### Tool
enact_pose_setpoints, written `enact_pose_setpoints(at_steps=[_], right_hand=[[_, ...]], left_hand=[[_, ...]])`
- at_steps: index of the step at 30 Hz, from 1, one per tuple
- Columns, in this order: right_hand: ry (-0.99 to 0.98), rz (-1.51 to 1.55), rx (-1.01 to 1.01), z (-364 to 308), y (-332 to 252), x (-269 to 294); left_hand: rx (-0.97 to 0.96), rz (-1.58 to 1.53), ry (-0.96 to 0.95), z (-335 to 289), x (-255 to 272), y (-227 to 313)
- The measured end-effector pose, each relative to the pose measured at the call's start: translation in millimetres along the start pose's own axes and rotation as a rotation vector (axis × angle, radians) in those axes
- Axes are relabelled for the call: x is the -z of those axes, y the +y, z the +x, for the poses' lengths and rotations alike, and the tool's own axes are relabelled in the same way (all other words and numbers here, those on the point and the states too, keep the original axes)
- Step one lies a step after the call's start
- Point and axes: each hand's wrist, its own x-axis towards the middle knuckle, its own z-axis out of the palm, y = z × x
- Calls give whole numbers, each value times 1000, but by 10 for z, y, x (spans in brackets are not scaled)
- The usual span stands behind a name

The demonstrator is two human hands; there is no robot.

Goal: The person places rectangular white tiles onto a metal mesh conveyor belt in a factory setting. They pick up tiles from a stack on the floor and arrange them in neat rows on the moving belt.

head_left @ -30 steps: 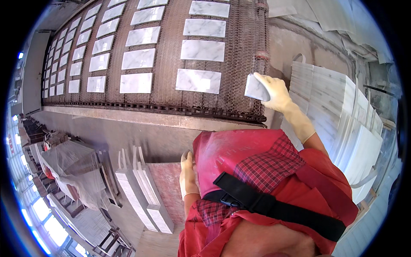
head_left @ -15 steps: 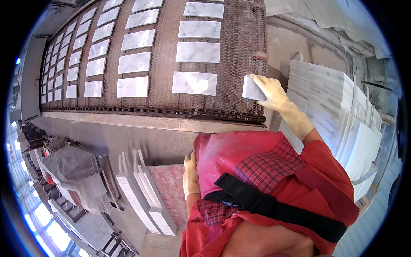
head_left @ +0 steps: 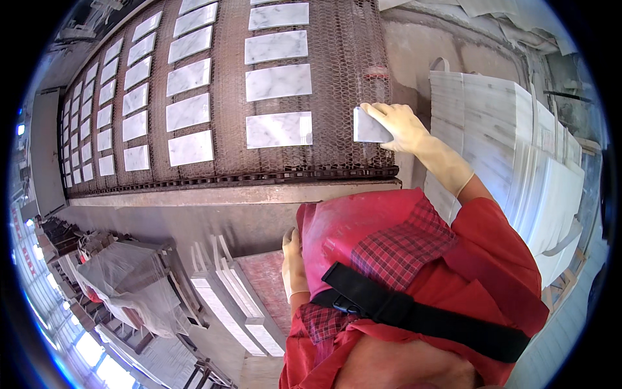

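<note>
My right hand (head_left: 405,126), in a cream rubber glove, is closed on the near-right end of a marble tile (head_left: 367,127). The tile is held over the right end of a brown wire-mesh conveyor belt (head_left: 337,129); whether it touches the mesh cannot be told. To its left lies a white marble tile (head_left: 278,130) with grey veins, the nearest of several set in rows along the belt. My left hand (head_left: 294,266), gloved alike, hangs low beside my red apron (head_left: 350,227) with its fingers stretched out; part of it is hidden by the apron.
A metal rail (head_left: 227,196) runs along the belt's near side. Large pale striped slabs (head_left: 479,129) lean in a stack at right. Lower left, white strips of stone (head_left: 223,311) stand beside a reddish board (head_left: 265,279), and plastic sheeting (head_left: 129,279) covers a pile.
The view has shifted a little, so the belt and its tiles sit differently in the picture. My right hand still grips the tile by the belt's right end, and my left still hangs low.
</note>
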Motion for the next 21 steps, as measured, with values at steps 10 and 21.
enact_pose_setpoints(at_steps=[10, 21], right_hand=[[-23, 53, 45, 144, 215, 299], [-41, -262, -14, 765, 485, 475]], left_hand=[[1, 103, 26, -416, -90, 427], [100, -34, 77, -567, -171, 389]])
